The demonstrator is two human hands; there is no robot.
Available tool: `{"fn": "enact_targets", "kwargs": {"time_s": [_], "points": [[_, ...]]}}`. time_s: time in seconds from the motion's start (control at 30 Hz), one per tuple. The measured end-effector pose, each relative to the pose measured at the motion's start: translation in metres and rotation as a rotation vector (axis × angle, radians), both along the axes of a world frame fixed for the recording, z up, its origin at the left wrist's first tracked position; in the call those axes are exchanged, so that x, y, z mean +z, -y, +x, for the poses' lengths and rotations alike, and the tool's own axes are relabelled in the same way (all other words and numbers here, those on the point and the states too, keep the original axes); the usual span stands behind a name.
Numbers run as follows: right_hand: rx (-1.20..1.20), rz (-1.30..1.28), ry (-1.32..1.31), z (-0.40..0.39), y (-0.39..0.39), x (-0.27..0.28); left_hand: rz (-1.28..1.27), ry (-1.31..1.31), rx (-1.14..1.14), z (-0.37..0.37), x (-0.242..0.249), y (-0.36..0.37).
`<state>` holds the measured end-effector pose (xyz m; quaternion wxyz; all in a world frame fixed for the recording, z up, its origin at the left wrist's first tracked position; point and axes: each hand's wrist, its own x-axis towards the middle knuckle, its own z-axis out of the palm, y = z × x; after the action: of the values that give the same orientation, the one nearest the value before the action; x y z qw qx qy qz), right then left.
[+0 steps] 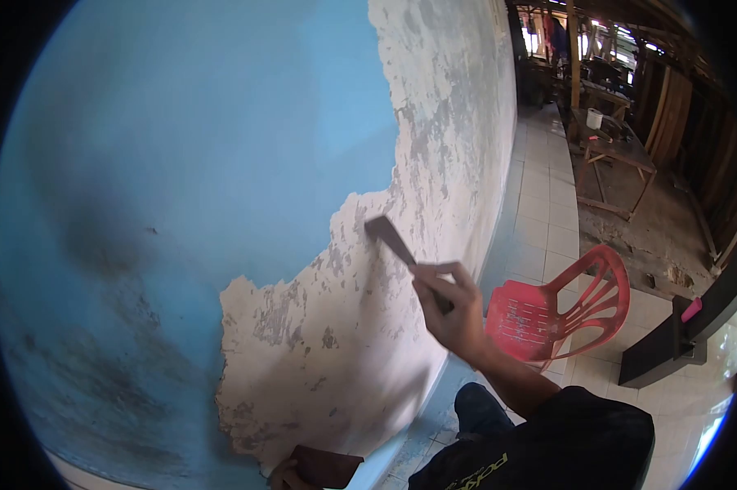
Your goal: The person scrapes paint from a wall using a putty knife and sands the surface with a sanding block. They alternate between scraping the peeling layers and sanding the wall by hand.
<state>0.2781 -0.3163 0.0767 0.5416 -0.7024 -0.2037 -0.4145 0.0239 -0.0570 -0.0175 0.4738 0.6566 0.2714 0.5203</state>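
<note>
My right hand (450, 309) is closed round the handle of a scraper (391, 238). The scraper's flat dark blade points up and left, over the bared patch near the edge of the blue paint (287, 122). Below and left of it, the wall shows a ragged whitish-grey area (328, 327) where no blue covers it. At the bottom edge, my left hand (285, 477) grips a dark reddish-brown container (326, 467) close to the wall. Part of that hand is cut off by the frame.
A red plastic chair (524, 318) stands on the tiled floor to the right. Behind it are a dark shelf-like piece (671, 343) with a pink object and a wooden table (622, 149) bearing a white cup. Dark stains mark the lower left wall.
</note>
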Motion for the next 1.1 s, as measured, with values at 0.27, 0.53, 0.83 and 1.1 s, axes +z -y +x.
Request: {"fn": "enact_targets", "kwargs": {"time_s": [0.27,0.53,0.83,1.1], "points": [[0.006,0.021,0.023,0.0,-0.001,-0.001,0.014,-0.006,0.08,0.003,-0.011,-0.003],[-0.008,0.058,-0.067,0.004,0.0,0.004,0.0,-0.02,0.116,0.004,-0.008,0.004],[-0.002,0.067,0.01,0.009,0.0,0.006,0.026,-0.004,0.095,0.004,-0.009,0.001],[0.033,0.083,-0.108,0.008,0.001,0.016,0.023,-0.049,0.115,0.003,-0.009,0.004]]}}
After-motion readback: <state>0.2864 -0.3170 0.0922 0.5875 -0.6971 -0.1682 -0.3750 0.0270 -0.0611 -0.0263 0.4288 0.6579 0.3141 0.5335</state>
